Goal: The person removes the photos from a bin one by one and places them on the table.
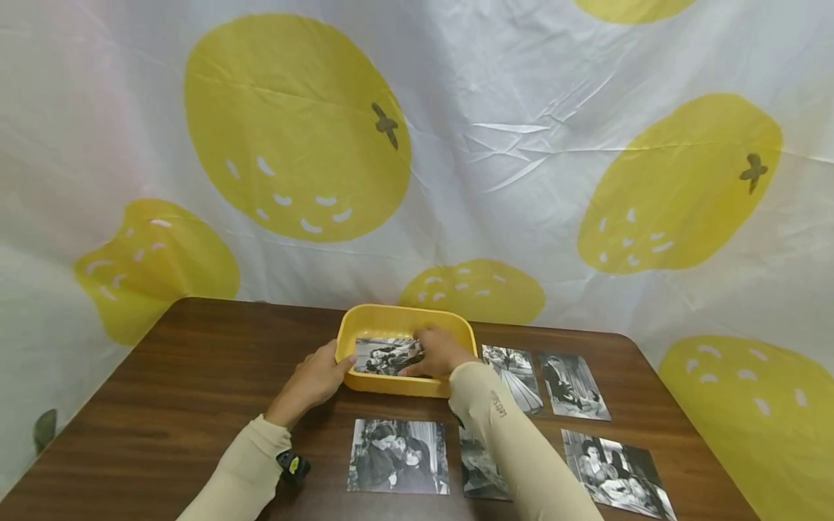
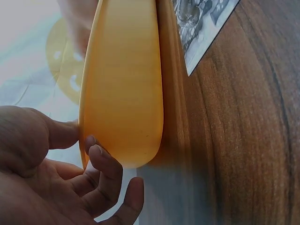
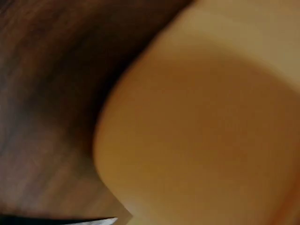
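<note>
A yellow plastic tray (image 1: pixel 404 387) with rounded corners stands at the back middle of the table. My left hand (image 1: pixel 319 376) holds its left end; the left wrist view shows the thumb and curled fingers pinching the rim of the tray (image 2: pixel 124 84). Inside lies a black-and-white photo (image 1: pixel 386 356). My right hand (image 1: pixel 443 353) reaches into the tray and grips this photo by its right end, thumb at the near edge and fingers at the far one. Only the tray's outer wall (image 3: pixel 197 136) fills the right wrist view, hiding the right fingers.
Several black-and-white photos lie on the dark wooden table (image 1: pixel 195 405): one in front of the tray (image 1: pixel 399 457), one partly under my right forearm (image 1: pixel 481 467), others to the right (image 1: pixel 573 387). A white curtain with yellow fruit (image 1: pixel 300 130) hangs behind the table.
</note>
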Demonstrator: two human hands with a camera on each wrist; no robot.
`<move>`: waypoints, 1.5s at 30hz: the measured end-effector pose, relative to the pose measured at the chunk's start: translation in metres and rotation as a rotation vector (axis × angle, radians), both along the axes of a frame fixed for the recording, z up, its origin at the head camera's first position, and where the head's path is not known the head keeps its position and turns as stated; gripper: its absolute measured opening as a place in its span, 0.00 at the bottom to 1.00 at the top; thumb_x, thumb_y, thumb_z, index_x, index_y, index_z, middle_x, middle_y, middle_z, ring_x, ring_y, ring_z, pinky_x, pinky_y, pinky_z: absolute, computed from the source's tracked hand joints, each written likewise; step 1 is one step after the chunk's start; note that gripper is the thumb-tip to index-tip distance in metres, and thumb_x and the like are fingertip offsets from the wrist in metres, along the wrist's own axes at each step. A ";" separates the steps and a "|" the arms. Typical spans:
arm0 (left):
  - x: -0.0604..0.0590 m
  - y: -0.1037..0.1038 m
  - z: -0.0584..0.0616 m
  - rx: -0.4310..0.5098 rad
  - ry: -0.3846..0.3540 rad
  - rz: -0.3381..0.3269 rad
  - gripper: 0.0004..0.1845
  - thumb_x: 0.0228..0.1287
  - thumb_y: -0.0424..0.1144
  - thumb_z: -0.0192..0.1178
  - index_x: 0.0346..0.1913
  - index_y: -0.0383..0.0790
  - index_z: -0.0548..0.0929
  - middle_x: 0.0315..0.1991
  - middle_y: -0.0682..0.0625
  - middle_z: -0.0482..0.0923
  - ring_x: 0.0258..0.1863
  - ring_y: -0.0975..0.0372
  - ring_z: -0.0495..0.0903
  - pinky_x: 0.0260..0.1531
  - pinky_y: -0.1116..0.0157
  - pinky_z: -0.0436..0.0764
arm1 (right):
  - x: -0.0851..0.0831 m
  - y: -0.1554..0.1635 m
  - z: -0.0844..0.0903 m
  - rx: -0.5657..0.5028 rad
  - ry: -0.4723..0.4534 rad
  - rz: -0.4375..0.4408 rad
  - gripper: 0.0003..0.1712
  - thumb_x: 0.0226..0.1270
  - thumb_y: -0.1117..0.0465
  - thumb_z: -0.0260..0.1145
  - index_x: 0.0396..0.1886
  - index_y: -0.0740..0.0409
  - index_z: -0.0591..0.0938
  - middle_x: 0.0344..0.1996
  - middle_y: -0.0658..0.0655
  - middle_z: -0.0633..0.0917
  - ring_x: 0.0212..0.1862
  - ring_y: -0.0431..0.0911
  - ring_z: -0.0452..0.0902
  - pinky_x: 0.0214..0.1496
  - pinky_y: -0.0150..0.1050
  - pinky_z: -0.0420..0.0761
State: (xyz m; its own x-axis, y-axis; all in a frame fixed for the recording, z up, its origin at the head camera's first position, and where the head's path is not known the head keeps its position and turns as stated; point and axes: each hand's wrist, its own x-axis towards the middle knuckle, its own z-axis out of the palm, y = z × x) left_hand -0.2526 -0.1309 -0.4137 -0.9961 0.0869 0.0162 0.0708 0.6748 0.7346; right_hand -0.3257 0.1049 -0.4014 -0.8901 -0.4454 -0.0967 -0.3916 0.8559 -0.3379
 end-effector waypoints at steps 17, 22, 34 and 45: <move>0.000 0.001 -0.001 -0.014 0.002 0.009 0.22 0.78 0.42 0.54 0.63 0.28 0.74 0.32 0.48 0.76 0.32 0.55 0.76 0.38 0.50 0.76 | -0.016 -0.005 -0.016 0.074 -0.110 -0.156 0.51 0.50 0.48 0.84 0.73 0.51 0.72 0.67 0.66 0.65 0.67 0.63 0.61 0.61 0.58 0.72; 0.001 0.002 0.000 -0.006 0.003 0.009 0.22 0.78 0.42 0.54 0.63 0.27 0.74 0.33 0.47 0.77 0.32 0.56 0.77 0.37 0.51 0.77 | -0.016 -0.004 -0.019 0.053 -0.052 -0.187 0.51 0.42 0.46 0.87 0.67 0.55 0.74 0.61 0.65 0.68 0.62 0.62 0.65 0.61 0.56 0.73; -0.001 0.003 0.000 -0.009 -0.020 0.025 0.24 0.78 0.42 0.54 0.65 0.27 0.72 0.38 0.44 0.80 0.34 0.55 0.78 0.39 0.51 0.77 | -0.022 0.007 -0.030 -0.182 0.202 -0.204 0.22 0.49 0.68 0.81 0.38 0.61 0.76 0.30 0.58 0.81 0.36 0.55 0.79 0.44 0.51 0.79; 0.000 0.003 0.001 -0.014 -0.031 0.018 0.25 0.79 0.42 0.53 0.66 0.26 0.71 0.36 0.45 0.79 0.32 0.56 0.76 0.37 0.53 0.76 | -0.006 0.024 0.000 -0.401 0.131 -0.277 0.08 0.62 0.73 0.70 0.35 0.62 0.79 0.32 0.58 0.84 0.34 0.51 0.80 0.35 0.44 0.78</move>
